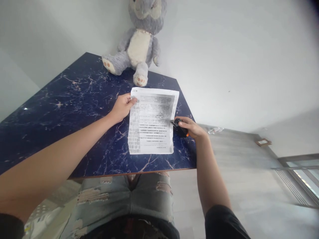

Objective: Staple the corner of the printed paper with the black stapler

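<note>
Printed sheets of paper (154, 122) are held above the blue tabletop, lightly curled at the right side. My left hand (122, 107) pinches their upper left edge, thumb on the printed face and fingers behind. In my right hand (190, 127) is a black stapler (180, 127) with a metal front end and an orange part at the rear. Its front end meets the right edge of the paper about halfway down; whether the jaws are pressed together cannot be made out. The number of sheets is not clear.
A grey plush toy (139, 46) sits at the table's back edge against the white wall. The dark blue marbled table (74, 109) ends close to my lap. On the floor at right lie a small brown box (263, 142) and a clear wrapper (215, 130).
</note>
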Available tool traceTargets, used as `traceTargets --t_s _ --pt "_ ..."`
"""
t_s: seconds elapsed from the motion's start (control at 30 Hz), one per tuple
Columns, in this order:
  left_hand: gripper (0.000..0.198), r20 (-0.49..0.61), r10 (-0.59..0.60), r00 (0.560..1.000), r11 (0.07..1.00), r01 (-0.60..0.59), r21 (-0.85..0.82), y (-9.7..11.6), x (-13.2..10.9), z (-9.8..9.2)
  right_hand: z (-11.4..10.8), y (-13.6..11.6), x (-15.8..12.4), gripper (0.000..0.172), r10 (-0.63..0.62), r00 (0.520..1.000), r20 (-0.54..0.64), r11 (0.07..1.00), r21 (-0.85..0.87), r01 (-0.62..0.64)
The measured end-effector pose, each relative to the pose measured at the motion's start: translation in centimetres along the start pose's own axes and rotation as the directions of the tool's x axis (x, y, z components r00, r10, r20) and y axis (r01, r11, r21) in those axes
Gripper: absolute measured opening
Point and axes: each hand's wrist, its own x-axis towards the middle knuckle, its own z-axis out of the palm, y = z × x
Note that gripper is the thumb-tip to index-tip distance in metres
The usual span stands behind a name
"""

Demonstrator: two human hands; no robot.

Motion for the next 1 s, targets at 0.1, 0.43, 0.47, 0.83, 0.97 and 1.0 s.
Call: traceTargets --t_s 0.1,0.43,0.47,0.83,0.97,1.0 --pt "0.047 -0.022 0.019 1.0 1.0 -0.019 0.011 -0.1 0.1 -0.1 0.1 0.0 0.0 0.043 0.055 0.996 0.07 0.998 -0.002 -0.055" --pt "0.046 -0.022 0.015 1.0 0.999 -0.016 -0.049 0.0 0.0 0.2 0.9 -0.4 0.6 0.044 0.107 0.987 0.116 0.986 -0.143 -0.09" --pt "0.045 -0.017 0.009 1.0 0.999 -0.01 -0.048 0.0 0.0 0.3 1.1 -0.5 0.6 0.043 0.107 0.988 0.109 0.984 -0.152 -0.089" --pt "0.037 -0.01 -0.013 1.0 0.999 0.014 0.038 0.0 0.1 -0.2 3.1 -1.2 1.2 0.045 0.105 0.978 0.18 0.986 -0.15 -0.079" --pt "0.026 0.008 -0.034 0.999 0.962 0.031 0.271 -0.5 0.4 -0.6 1.1 -2.0 -1.0 0.048 0.214 0.963 0.164 0.949 -0.269 -0.165" --pt "0.022 0.013 -0.04 0.999 0.944 0.033 0.328 -0.6 0.4 -0.7 0.4 -2.0 -1.9 0.048 0.256 0.961 0.107 0.933 -0.287 -0.217"
